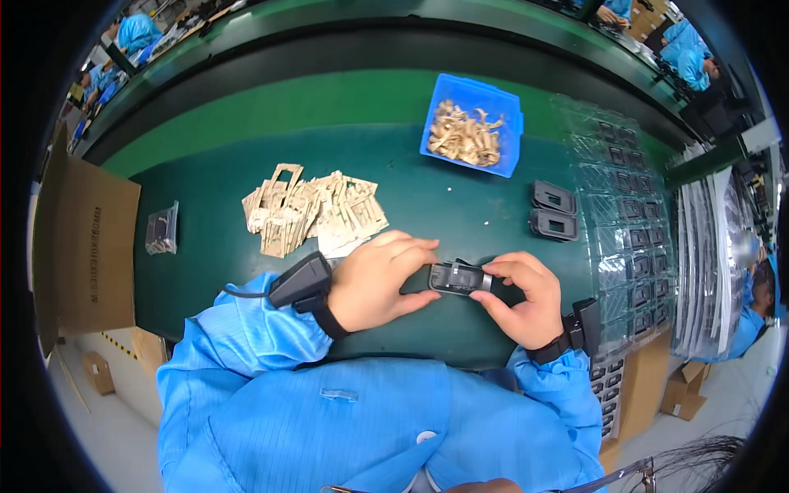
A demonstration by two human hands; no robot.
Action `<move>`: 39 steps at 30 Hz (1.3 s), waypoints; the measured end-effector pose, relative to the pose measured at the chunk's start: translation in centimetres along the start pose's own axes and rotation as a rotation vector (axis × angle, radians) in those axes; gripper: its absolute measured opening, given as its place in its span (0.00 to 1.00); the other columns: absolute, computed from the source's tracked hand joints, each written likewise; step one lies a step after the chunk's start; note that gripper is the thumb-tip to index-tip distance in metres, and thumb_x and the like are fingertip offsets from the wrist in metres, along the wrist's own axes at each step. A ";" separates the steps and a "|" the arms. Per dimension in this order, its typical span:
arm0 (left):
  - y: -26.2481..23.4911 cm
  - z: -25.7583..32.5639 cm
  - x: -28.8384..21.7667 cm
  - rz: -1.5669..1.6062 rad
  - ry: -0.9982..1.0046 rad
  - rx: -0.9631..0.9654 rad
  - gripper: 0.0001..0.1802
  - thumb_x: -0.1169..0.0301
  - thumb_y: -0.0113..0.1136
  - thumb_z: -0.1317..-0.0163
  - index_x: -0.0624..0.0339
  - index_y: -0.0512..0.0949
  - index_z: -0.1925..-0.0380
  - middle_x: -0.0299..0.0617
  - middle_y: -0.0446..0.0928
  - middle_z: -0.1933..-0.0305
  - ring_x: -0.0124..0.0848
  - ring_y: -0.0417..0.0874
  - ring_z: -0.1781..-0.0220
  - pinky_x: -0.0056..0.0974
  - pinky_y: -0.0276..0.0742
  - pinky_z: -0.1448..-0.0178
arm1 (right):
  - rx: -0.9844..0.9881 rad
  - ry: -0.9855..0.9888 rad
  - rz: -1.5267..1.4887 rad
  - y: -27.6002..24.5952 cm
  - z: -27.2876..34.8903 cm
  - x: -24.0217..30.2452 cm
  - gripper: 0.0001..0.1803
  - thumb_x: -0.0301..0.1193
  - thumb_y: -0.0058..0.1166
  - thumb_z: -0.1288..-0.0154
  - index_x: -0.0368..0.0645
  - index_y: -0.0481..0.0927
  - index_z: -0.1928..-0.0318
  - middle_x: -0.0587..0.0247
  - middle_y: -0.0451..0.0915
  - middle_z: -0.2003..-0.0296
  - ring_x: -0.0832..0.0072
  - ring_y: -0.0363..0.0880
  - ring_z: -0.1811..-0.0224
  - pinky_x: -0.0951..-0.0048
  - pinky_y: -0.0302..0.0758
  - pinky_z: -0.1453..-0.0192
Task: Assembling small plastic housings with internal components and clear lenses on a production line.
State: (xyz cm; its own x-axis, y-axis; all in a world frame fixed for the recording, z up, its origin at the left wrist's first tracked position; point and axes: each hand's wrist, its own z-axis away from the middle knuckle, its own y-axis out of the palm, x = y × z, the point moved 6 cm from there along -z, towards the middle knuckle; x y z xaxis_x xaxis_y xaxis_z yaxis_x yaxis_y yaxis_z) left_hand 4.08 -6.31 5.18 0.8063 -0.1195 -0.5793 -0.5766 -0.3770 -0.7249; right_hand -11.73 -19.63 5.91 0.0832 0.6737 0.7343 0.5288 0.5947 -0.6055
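A small black plastic housing (457,278) lies between my hands just above the green table, its hollow side facing up. My right hand (528,297) pinches its right end between thumb and fingers. At the left end, the thumb and fingertips of my left hand (380,278) close on the housing's edge. Two similar black frame-shaped housings, an upper one (554,197) and a lower one (553,224), rest beyond my right hand. Past my left hand is a loose heap of beige, frame-shaped paper pieces (308,209), some with cut-out windows.
A blue bin (512,135) of crumpled tan scraps stands at the back. Clear trays (604,246) with black housings line the right side. A cardboard box (99,238) is at the left, near a small clear bag of dark parts (162,228). Other people work beyond the bench.
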 end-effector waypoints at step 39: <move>1.0 -0.4 0.1 0.009 0.061 0.152 0.20 0.67 0.74 0.50 0.56 0.85 0.54 0.40 0.79 0.51 0.40 0.79 0.51 0.41 0.80 0.49 | 0.086 0.049 -0.029 1.5 -0.6 -0.8 0.23 0.27 0.78 0.59 0.40 0.82 0.59 0.57 0.79 0.62 0.61 0.80 0.61 0.67 0.78 0.58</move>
State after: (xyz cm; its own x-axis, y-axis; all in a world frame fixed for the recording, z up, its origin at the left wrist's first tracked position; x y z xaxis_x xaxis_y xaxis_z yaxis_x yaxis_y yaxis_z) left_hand 3.58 -7.09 4.54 0.8047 -0.1800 -0.5657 -0.5936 -0.2332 -0.7703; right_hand -10.46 -19.53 4.57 0.1114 0.6343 0.7650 0.4576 0.6506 -0.6060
